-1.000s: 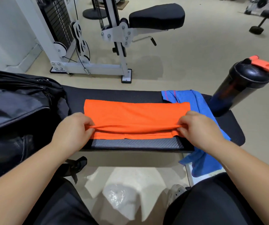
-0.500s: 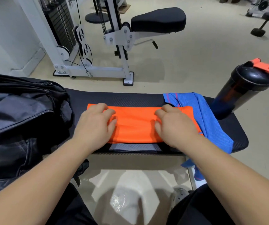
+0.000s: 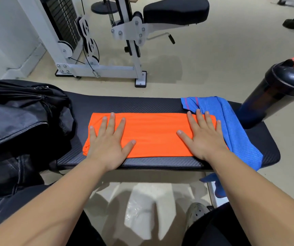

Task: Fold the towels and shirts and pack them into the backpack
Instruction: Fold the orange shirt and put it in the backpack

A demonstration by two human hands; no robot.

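Left hand [image 3: 110, 148]: it was bare, with five fingers and short, clean nails.
Right hand [image 3: 204, 141]: it was bare too, with the same short nails.
Left arm [image 3: 54, 201]: it was bare all the way to the edge of the picture.
Right arm [image 3: 258, 201]: it was bare as far as could be seen.
Left leg [image 3: 89, 233]: it was covered in plain black cloth.
Right leg [image 3: 213, 228]: it wore the same plain black cloth.
Shoe [image 3: 196, 213]: it was grey and round at the front, with little round holes on top.
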